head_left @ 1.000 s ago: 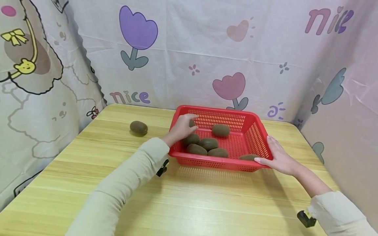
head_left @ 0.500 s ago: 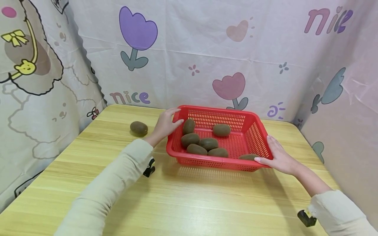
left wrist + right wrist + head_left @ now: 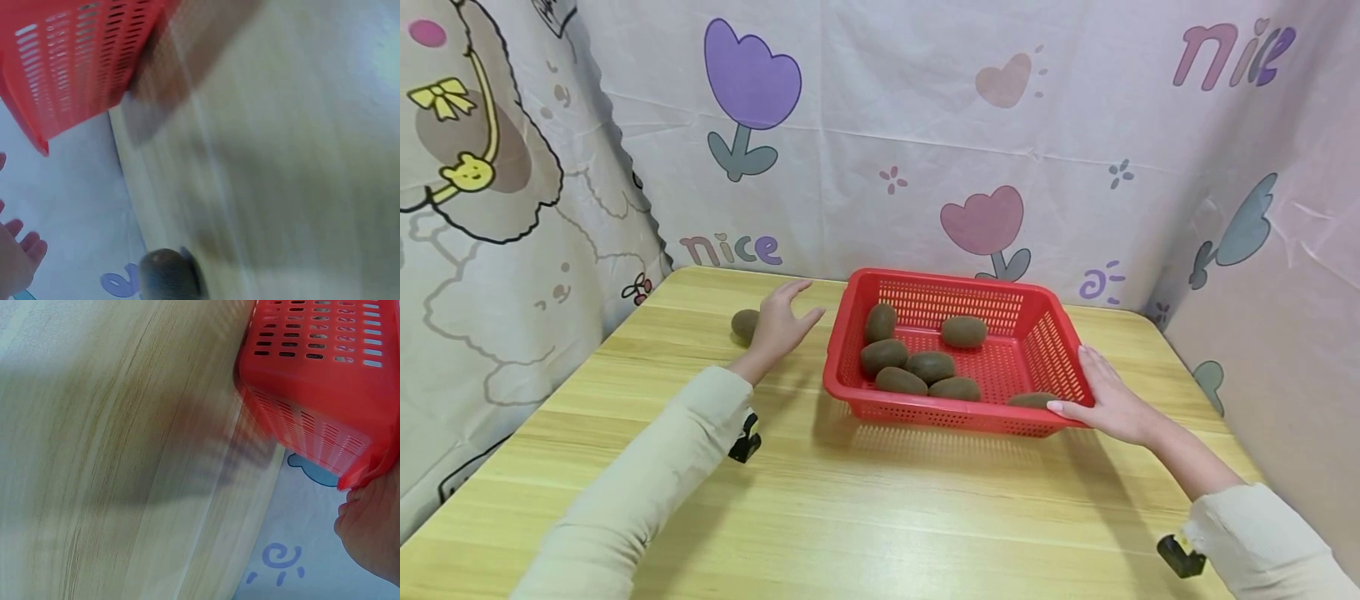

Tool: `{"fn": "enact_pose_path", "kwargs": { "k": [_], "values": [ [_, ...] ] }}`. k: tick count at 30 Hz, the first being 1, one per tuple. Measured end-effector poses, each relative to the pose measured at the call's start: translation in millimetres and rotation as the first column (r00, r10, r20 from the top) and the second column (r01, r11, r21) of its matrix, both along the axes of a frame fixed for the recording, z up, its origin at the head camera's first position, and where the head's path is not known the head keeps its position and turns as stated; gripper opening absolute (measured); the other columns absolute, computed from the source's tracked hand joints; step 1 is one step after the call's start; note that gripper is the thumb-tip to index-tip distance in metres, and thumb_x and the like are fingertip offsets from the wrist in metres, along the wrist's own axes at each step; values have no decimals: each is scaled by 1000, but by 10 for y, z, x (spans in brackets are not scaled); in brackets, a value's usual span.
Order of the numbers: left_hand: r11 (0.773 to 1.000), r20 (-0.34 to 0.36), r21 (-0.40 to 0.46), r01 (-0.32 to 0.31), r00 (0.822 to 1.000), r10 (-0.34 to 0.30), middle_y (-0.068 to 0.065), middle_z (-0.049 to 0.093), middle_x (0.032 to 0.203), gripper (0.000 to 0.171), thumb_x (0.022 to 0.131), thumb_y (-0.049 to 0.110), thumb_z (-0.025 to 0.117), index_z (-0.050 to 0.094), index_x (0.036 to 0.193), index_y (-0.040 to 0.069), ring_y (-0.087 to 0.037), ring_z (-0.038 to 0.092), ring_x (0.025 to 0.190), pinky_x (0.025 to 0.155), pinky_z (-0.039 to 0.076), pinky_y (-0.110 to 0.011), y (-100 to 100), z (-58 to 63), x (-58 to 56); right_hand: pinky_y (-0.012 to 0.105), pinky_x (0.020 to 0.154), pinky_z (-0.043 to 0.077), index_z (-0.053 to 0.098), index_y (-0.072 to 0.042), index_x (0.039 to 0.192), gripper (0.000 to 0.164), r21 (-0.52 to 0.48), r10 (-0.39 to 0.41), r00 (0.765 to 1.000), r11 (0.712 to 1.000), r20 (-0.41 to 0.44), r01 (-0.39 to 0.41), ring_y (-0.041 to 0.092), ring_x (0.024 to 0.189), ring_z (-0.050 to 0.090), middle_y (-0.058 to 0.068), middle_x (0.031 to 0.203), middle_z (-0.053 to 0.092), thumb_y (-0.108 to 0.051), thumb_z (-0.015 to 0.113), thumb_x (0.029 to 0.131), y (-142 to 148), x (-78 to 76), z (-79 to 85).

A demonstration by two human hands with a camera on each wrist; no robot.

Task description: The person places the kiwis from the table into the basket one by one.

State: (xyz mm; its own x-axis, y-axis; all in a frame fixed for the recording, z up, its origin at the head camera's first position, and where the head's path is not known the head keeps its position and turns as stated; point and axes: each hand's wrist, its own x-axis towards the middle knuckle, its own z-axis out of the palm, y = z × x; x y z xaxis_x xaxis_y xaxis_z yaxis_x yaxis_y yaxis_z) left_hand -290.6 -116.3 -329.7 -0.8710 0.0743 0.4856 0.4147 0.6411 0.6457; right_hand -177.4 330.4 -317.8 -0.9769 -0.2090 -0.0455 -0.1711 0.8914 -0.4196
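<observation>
My left hand [image 3: 778, 327] is over the table left of the basket, fingers and thumb spread apart and nothing between them. It partly covers a lone brown kiwi [image 3: 744, 325] on the table; the left wrist view shows that kiwi [image 3: 167, 275] at the bottom edge. A red perforated plastic basket [image 3: 951, 408] stands right of centre. Inside it, several kiwis cluster at the left, one kiwi [image 3: 964, 332] sits towards the back and another [image 3: 1032, 401] is half hidden behind the front rim. My right hand [image 3: 1116, 404] holds the basket's front right corner, thumb over the rim and fingers along the outer side.
The wood-grain table [image 3: 880, 517] reaches back to a printed cloth [image 3: 880, 108] hanging behind it and along both sides. A small black device [image 3: 745, 442] is at the left wrist, and a similar black device [image 3: 1182, 556] at the right one.
My left hand has come out of the basket, passed over its left rim and moved left towards the lone kiwi. One kiwi it partly covered now shows fully. The right hand and basket stay put.
</observation>
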Motion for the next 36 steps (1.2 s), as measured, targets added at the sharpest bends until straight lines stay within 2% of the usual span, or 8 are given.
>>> {"fn": "enact_pose_path", "kwargs": {
  "k": [7, 12, 16, 20, 24, 27, 31, 36],
  "values": [
    [989, 107, 42, -139, 985, 134, -26, 34, 144, 69, 82, 17, 66, 34, 138, -7, -38, 30, 135, 114, 23, -46, -112, -207, 68, 74, 98, 17, -5, 7, 145, 107, 1, -3, 1000, 1000, 2, 3, 52, 135, 5, 34, 149, 0, -47, 62, 81, 5, -2, 3],
    [981, 145, 63, -183, 974, 172, -30, 27, 145, 71, 82, 15, 66, 31, 138, -11, -43, 24, 136, 115, 19, -49, -187, -348, 96, 74, 98, 16, -5, 7, 145, 107, -2, -3, 1000, 1000, 1, 3, 52, 135, 5, 34, 150, -1, -47, 62, 82, 5, 4, 7],
    [975, 171, 63, -215, 965, 201, -32, 27, 143, 69, 83, 13, 65, 31, 136, -14, -45, 25, 134, 113, 22, -51, -221, -427, 111, 75, 97, 17, -5, 6, 146, 107, -3, -4, 1000, 1000, 0, 4, 52, 135, 5, 34, 150, -1, -46, 62, 82, 5, 4, 6],
    [961, 229, 94, -261, 945, 234, -31, 22, 145, 71, 83, 12, 65, 28, 138, -13, -45, 24, 135, 112, 25, -50, -222, -484, 110, 75, 97, 18, -5, 5, 146, 107, -4, -5, 1000, 1000, -1, 5, 52, 135, 6, 33, 150, 0, -47, 62, 81, 2, 1, 3],
    [945, 284, 103, -309, 920, 270, -31, 17, 147, 78, 83, 13, 65, 21, 141, -13, -45, 19, 137, 114, 22, -49, -209, -515, 92, 75, 97, 18, -5, 5, 146, 107, -3, -7, 1000, 1000, 0, 7, 52, 135, 6, 33, 150, 0, -47, 62, 81, -2, 1, 0],
    [943, 320, 86, -322, 905, 280, -32, 12, 148, 81, 84, 15, 63, 14, 142, -13, -45, 15, 138, 115, 18, -48, -210, -532, 81, 74, 97, 19, -5, 5, 146, 107, 0, -9, 1000, 1000, 0, 9, 52, 135, 6, 33, 150, 1, -47, 62, 81, -2, 1, -2],
    [942, 370, 102, -320, 891, 262, -31, 5, 150, 84, 86, 17, 60, 6, 143, -13, -44, 8, 140, 116, 14, -48, -223, -546, 69, 74, 97, 19, -5, 5, 146, 107, 3, -8, 1000, 1000, 0, 8, 52, 134, 6, 33, 150, 2, -47, 62, 81, -3, -2, -7],
    [937, 377, 125, -328, 889, 261, -33, 5, 149, 84, 86, 16, 59, 4, 143, -15, -44, 9, 140, 116, 14, -47, -247, -555, 33, 75, 97, 19, -5, 5, 146, 107, 4, -8, 1000, 1000, 7, 8, 52, 134, 6, 33, 150, 1, -48, 62, 81, -9, -7, -9]
  ]
}}
